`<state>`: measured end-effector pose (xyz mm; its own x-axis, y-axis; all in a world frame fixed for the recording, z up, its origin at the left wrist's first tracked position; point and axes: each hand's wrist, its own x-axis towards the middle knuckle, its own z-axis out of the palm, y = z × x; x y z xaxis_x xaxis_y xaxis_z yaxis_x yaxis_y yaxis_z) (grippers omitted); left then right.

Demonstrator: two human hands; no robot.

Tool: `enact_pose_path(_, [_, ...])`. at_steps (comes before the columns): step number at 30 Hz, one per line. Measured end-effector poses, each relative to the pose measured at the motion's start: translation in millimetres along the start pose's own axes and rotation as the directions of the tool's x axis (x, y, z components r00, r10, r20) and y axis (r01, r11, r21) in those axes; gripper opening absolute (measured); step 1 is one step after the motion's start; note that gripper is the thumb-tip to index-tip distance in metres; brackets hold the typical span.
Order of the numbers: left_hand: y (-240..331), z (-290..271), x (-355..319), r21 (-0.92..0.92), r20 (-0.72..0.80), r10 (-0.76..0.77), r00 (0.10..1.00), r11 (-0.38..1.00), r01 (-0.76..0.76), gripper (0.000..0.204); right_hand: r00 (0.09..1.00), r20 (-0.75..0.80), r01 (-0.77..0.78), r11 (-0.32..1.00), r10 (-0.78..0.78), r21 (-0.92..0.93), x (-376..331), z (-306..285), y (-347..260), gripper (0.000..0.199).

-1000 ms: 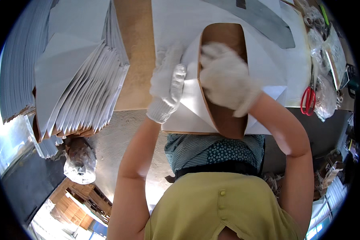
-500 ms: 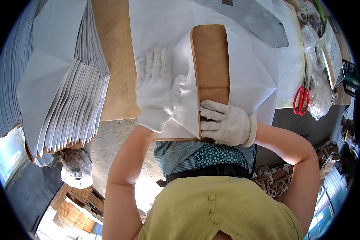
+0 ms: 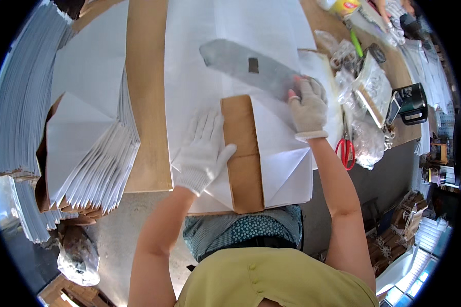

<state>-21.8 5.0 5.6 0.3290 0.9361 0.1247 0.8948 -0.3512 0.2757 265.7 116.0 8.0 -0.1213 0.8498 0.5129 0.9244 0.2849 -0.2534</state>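
Head cam: L hand [image 3: 202,148] spread flat on the white paper [image 3: 189,66], thumb at L edge of the brown strip [image 3: 242,153], which lies approx. mid-view, near end toward the person. R hand [image 3: 310,107] is on the R end of the grey plate [image 3: 230,61], fingers bent, can't tell if gripping; red-handled scissors [image 3: 346,153] near R wrist.
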Motion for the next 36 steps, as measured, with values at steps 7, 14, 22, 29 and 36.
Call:
enact_pose_path(7, [-12,2,-60,0.007,-0.053,-0.063,0.997,0.998,0.063,0.075,0.761,0.402,-0.644,0.664,0.509,0.38,-4,-47,68,0.037])
enact_pose_path(14, [-11,-17,-101,-0.21,-0.085,-0.238,0.968,0.954,0.216,0.067,0.664,0.619,-0.73,0.544,0.42,0.414,-50,-108,69,0.027])
enact_pose_path(22, [-68,-41,-95,-0.357,-0.052,-0.001,0.999,0.934,-0.017,0.038,0.615,0.725,-0.637,0.738,0.311,0.224,-50,-89,5,0.024])
enact_pose_path(29, [-95,-32,-85,-0.503,-0.066,0.199,0.978,0.84,-0.205,0.023,0.733,0.647,-0.368,0.922,0.208,0.119,-68,-67,14,0.022])
enact_pose_path(36, [-31,-53,-73,-0.107,0.032,0.275,0.961,0.957,-0.27,0.029,0.677,0.695,0.321,0.947,-0.242,0.017,-23,-55,1,0.028])
